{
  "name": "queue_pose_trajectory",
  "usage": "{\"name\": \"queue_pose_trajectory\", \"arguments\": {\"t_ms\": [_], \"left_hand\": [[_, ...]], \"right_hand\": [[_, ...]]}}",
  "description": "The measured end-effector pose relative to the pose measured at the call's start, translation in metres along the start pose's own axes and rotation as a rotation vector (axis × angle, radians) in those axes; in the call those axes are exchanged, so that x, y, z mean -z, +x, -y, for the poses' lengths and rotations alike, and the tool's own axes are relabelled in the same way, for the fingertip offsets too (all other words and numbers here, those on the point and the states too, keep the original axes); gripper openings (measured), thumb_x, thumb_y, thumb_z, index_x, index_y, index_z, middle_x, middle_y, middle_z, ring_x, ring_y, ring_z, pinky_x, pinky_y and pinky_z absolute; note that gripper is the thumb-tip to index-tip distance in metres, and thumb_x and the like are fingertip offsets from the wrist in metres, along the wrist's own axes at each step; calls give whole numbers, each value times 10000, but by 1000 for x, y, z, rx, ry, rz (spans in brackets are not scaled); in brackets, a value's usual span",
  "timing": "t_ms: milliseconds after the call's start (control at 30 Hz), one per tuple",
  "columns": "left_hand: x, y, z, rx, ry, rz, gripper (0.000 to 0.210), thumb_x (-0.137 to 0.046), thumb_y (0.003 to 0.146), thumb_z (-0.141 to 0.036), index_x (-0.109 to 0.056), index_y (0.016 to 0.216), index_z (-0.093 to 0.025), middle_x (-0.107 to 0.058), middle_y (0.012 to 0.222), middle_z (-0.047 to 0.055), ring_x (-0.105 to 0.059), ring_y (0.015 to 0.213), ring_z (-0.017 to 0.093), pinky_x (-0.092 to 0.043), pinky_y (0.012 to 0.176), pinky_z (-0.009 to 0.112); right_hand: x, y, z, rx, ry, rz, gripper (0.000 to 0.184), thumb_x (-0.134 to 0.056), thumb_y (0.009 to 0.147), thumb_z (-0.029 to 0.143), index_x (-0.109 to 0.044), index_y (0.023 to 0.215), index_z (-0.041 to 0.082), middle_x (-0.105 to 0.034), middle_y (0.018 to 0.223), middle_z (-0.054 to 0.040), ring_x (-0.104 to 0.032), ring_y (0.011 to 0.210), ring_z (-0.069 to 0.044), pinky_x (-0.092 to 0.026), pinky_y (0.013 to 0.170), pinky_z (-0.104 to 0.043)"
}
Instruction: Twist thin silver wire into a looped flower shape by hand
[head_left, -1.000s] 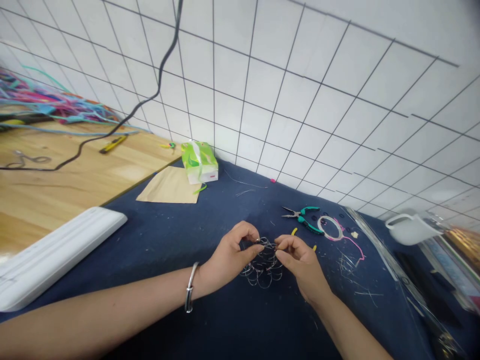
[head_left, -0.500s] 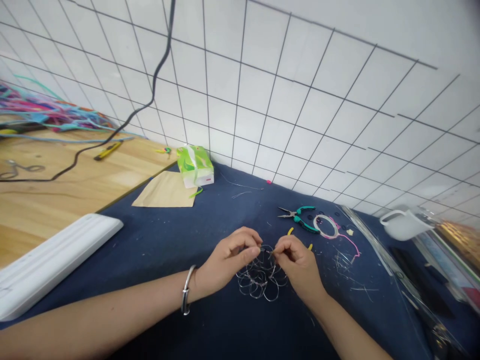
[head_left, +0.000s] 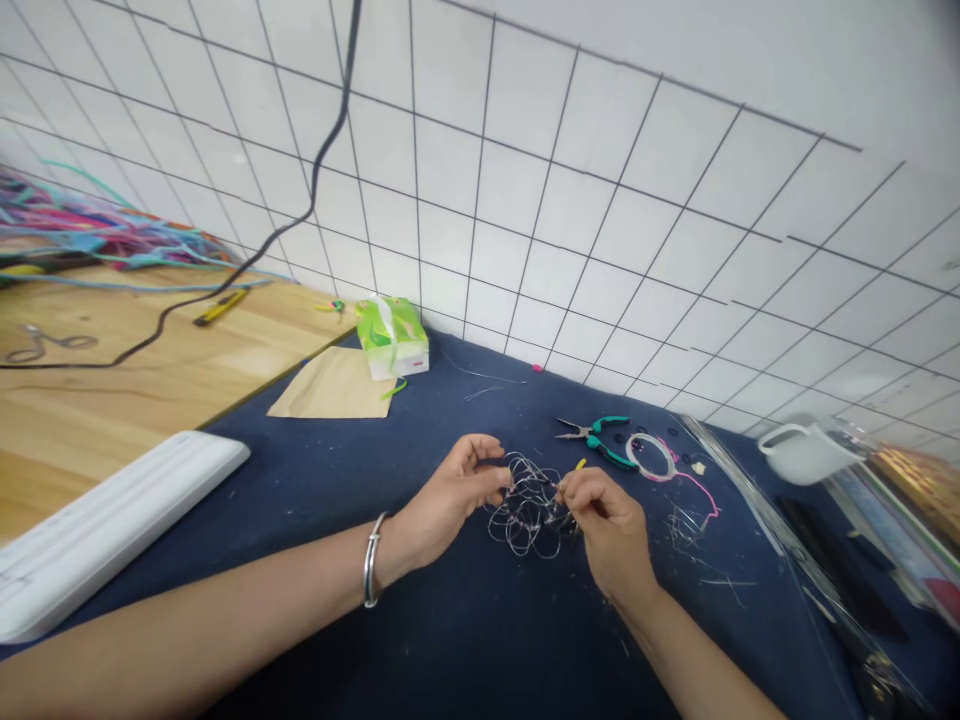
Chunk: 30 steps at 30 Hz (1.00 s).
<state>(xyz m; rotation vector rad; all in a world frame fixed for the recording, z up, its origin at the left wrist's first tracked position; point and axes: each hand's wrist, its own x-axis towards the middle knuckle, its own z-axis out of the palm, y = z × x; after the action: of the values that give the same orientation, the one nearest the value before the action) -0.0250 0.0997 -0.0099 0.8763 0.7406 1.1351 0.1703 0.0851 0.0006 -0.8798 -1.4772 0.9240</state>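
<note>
Between my two hands is a looped silver wire piece (head_left: 529,515), made of several thin rounded loops joined together. My left hand (head_left: 457,495), with a silver bangle (head_left: 372,560) on its wrist, pinches the left upper edge of the wire piece between thumb and fingers. On the other side my right hand (head_left: 607,520) has its thumb and fingertips closed on the piece's right edge. A yellow tip (head_left: 580,464) of some tool shows just behind the right hand; the rest of it is hidden.
Teal-handled pliers (head_left: 596,436) lie beyond my right hand, beside a roll of white tape (head_left: 650,457). Wire scraps (head_left: 686,530) are to the right. A white mug (head_left: 806,450), tissue pack (head_left: 394,335), brown paper (head_left: 334,385) and long white box (head_left: 127,525) stand around.
The wire piece has been raised and tilted up, away from me, and shifted slightly right. Both hands keep hold, with the left hand's fingers a little more open.
</note>
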Motion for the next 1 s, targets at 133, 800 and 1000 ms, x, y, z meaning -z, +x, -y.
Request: {"name": "queue_pose_trajectory", "arguments": {"t_ms": [133, 800, 1000], "left_hand": [[-3, -3, -5, 103, -59, 126, 173, -567, 806, -275, -550, 954, -187, -536, 945, 41, -519, 782, 124, -417, 679, 266], [-13, -14, -4, -76, 250, 99, 154, -538, 821, -284, -552, 778, -137, -533, 727, 6, -455, 618, 83, -379, 581, 226], [-14, -16, 0, -59, 212, 101, 161, -512, 837, -300, -551, 802, -148, -546, 760, 17, -476, 645, 96, -400, 607, 240]], "right_hand": [[0, 1, 0, -3, 82, -36, 178, -570, 762, 118, -508, 617, 201, -509, 695, -2, -528, 751, -171, -413, 740, -357], [4, -7, 4, -145, -119, -39, 127, -558, 746, 173, -565, 870, 198, -589, 839, -17, -556, 787, -150, -439, 761, -296], [2, -9, 2, -202, -219, 67, 235, -590, 731, 194, -556, 964, 192, -587, 875, -29, -554, 796, -154, -455, 742, -290]]}}
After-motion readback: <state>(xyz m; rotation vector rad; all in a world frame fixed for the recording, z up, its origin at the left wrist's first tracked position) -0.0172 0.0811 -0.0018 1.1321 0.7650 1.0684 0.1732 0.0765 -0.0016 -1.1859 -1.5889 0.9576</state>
